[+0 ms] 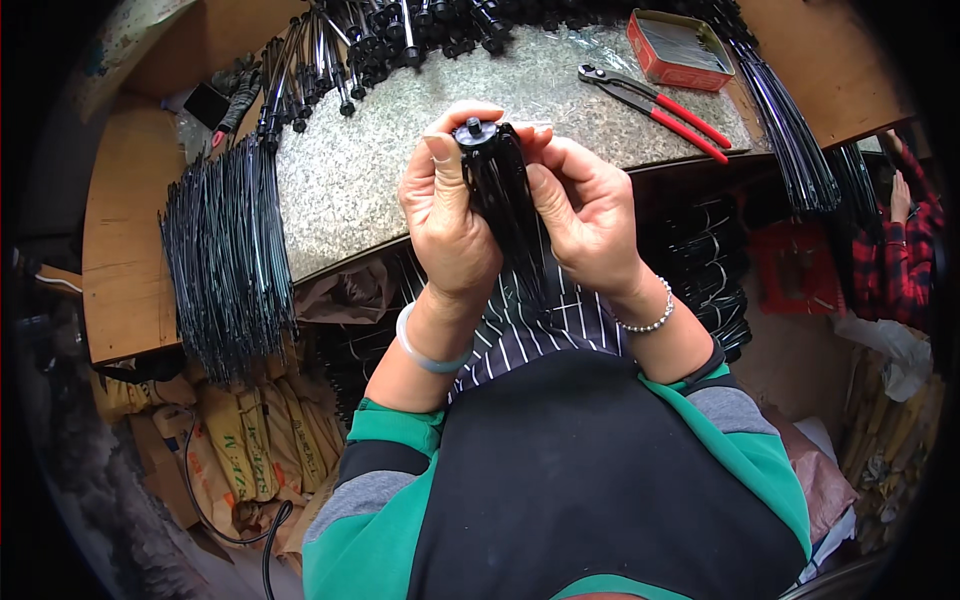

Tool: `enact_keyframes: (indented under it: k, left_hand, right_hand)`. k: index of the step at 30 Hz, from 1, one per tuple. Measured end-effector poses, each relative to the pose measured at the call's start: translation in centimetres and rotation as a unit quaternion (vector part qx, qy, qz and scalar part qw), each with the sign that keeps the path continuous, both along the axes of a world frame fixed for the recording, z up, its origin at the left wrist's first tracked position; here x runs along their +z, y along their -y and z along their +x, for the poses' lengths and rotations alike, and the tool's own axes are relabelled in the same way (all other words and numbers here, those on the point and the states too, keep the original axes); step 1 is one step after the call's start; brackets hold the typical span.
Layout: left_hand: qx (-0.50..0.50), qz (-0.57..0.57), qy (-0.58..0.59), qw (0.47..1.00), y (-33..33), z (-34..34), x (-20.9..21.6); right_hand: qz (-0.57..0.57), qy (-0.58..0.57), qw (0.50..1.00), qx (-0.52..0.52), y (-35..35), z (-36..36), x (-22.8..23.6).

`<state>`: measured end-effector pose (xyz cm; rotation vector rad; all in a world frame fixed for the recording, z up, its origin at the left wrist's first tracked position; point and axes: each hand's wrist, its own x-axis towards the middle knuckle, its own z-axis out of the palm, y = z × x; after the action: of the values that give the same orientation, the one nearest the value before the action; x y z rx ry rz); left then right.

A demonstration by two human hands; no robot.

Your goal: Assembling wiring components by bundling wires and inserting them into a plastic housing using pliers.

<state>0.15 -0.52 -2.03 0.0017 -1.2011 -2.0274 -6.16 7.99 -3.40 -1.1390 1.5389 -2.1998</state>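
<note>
In front of my chest I hold a black umbrella frame [505, 190], its round hub with a short stud turned up and its folded ribs hanging down over my lap. My left hand [447, 215] is closed around the hub's left side, thumb just beside the cap. On the other side my right hand [588, 205] pinches at the ribs just below the hub, thumb against them. The fingertips behind the hub are partly hidden. Beyond my hands, red-handled pliers [655, 112] lie on the speckled tabletop [345, 185].
Black ribs [228, 255] hang over the table edge at left, more ribs [790, 130] at right. Several shafts [405, 35] lie along the back. A red tin [680, 52] holds thin metal pieces. Sacks [255, 440] stand below left. Another person's plaid sleeve [905, 260] shows at far right.
</note>
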Motion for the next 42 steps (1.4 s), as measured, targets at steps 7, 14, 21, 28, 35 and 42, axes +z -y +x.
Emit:
enact_keyframes:
  k: [7,14,21,28,35,42]
  left_hand:
    - [-0.199,0.113,-0.155,0.961,1.8,-0.6,0.4]
    - [0.023,-0.116,0.081,0.990,-1.2,0.4,1.7]
    - [0.084,-0.093,0.062,0.990,-0.9,1.3,1.9]
    - [0.100,-0.255,0.097,0.957,-0.6,2.0,1.2]
    - [-0.003,-0.144,0.159,0.977,-0.9,2.7,2.6]
    - [-0.024,-0.081,0.139,0.987,-0.9,2.4,2.6]
  right_hand:
    - [0.018,0.005,1.000,0.006,0.4,1.9,-1.5]
    - [0.015,-0.185,0.971,-0.149,0.5,1.4,-2.4]
    - [-0.051,-0.309,0.941,-0.128,-1.4,-0.4,-1.0]
    - [-0.008,-0.441,0.894,-0.083,-2.2,-1.8,5.7]
    - [0.016,-0.264,0.964,0.000,-2.2,-2.9,4.2]
    - [-0.042,-0.200,0.978,-0.050,-2.5,-1.8,2.6]
